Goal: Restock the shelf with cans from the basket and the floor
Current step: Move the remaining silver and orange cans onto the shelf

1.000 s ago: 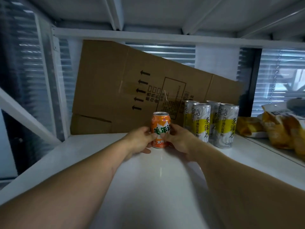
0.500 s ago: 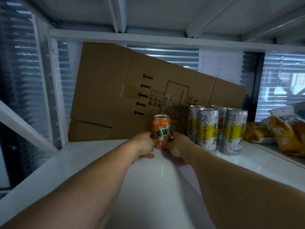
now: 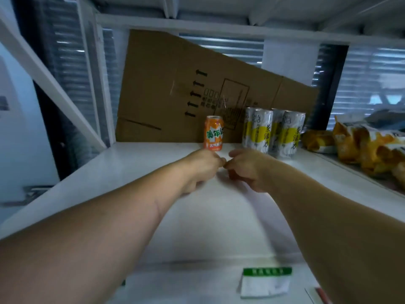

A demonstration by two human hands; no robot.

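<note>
An orange can (image 3: pixel 214 133) stands upright on the white shelf (image 3: pixel 140 170), close to the cardboard at the back. To its right stand several tall silver-and-yellow cans (image 3: pixel 274 132) in a tight group. My left hand (image 3: pixel 202 167) and my right hand (image 3: pixel 247 167) hover just in front of the orange can, apart from it. Both hands hold nothing. Their fingers are loosely curled and the fingertips nearly touch each other. No basket or floor is in view.
A flattened cardboard box (image 3: pixel 197 88) leans against the back of the shelf. Yellow snack bags (image 3: pixel 368 148) lie on the neighbouring shelf at the right. A green-and-white price label (image 3: pixel 266 281) sits at the front edge. A white diagonal brace (image 3: pixel 50 84) crosses the left side.
Both hands have let go of the orange can and drawn back toward me. The can now stands alone near the cardboard. The camera has pulled back and dipped.
</note>
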